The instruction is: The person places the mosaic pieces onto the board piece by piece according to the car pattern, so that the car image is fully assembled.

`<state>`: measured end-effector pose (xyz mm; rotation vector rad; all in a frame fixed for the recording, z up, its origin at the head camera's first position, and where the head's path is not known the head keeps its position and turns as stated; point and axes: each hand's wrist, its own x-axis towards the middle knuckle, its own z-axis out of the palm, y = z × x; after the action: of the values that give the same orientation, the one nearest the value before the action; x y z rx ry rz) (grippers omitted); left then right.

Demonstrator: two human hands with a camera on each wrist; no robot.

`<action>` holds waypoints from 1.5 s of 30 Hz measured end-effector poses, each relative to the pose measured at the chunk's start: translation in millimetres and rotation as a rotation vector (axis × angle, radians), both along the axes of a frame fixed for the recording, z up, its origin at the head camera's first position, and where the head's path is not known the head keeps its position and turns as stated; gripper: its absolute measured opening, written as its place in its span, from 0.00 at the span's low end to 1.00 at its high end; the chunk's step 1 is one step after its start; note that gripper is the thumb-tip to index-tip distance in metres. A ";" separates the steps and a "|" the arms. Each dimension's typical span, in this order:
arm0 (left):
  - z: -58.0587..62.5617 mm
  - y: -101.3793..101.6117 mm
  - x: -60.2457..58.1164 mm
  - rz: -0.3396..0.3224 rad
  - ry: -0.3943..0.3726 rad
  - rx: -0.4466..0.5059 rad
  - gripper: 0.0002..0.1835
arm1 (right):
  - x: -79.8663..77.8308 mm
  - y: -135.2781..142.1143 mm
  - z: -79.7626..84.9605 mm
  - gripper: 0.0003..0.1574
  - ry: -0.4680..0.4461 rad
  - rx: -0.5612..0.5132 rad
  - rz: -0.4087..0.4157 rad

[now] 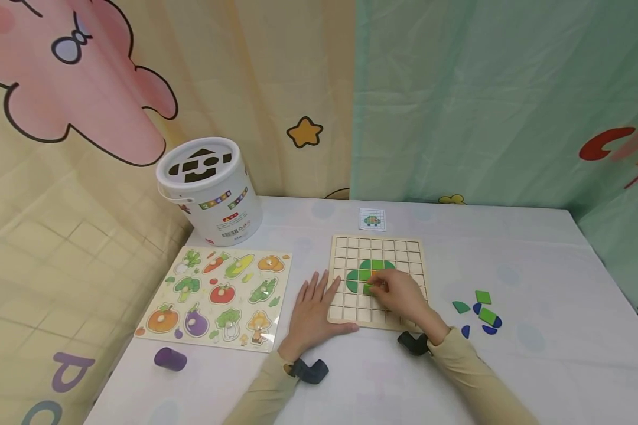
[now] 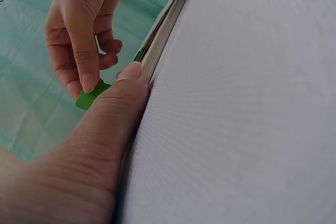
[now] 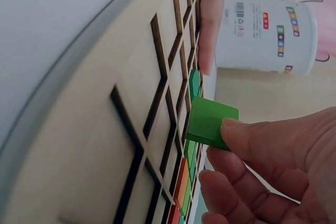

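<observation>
The right hand (image 1: pixel 404 295) pinches a green square tile (image 3: pixel 210 121) between thumb and fingers, close over the wooden grid board (image 1: pixel 406 251). On the board, green pieces (image 1: pixel 352 282) with rounded edges and green squares lie grouped in the middle. An orange piece (image 3: pixel 181 179) and a red one (image 3: pixel 174 214) show among them in the right wrist view. Spread out flat, the left hand (image 1: pixel 311 319) rests at the board's lower left corner. Its fingers lie along the left side and its thumb (image 2: pixel 113 108) touches the front edge.
Right of the board lie loose green squares (image 1: pixel 482 297), a darker green quarter piece (image 1: pixel 461 307) and several blue half-rounds (image 1: pixel 490 330). A small pattern card (image 1: pixel 372 219) lies behind. Leftward are a vegetable puzzle (image 1: pixel 207 283), a white bucket (image 1: pixel 228 218) and a purple cylinder (image 1: pixel 171 359).
</observation>
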<state>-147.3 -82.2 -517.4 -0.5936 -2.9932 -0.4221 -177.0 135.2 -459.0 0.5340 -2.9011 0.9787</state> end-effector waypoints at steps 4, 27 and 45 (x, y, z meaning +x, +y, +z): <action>-0.1 -0.1 0.3 0.001 0.001 0.005 0.59 | -4.0 -4.1 -1.7 0.03 0.004 -0.003 0.016; 0.7 -0.4 0.9 -0.005 0.019 0.013 0.59 | -14.1 -11.6 -1.8 0.04 -0.026 0.068 -0.044; 0.7 -1.0 0.6 -0.003 0.010 0.016 0.59 | -17.6 -17.8 -3.2 0.08 -0.004 0.136 -0.082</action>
<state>-146.8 -83.2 -516.8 -0.5976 -2.9767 -0.4421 -194.7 117.4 -462.2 0.4151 -2.9814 0.7773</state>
